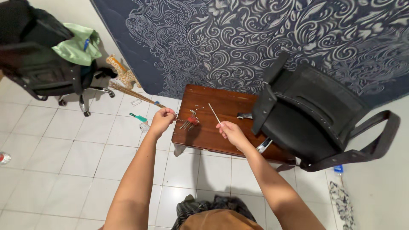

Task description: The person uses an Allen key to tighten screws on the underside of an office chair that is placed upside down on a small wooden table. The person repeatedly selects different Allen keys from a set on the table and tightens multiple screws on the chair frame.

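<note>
Head view: right hand (230, 130) pinches one thin, straight silver metal rod (214, 113), slanted up-left above the dark brown wooden bench (226, 102). Left hand (162, 119) is closed at the bench's left edge; what it grips is too small to tell. A red-handled set of hex keys (190, 122) lies fanned on the bench between the hands. An overturned black office chair (306, 119) rests on the bench's right end.

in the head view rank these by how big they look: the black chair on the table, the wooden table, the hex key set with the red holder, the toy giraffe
1. black chair
2. wooden table, partly covered by the chair
3. toy giraffe, farther off, so unsure
4. hex key set
</note>
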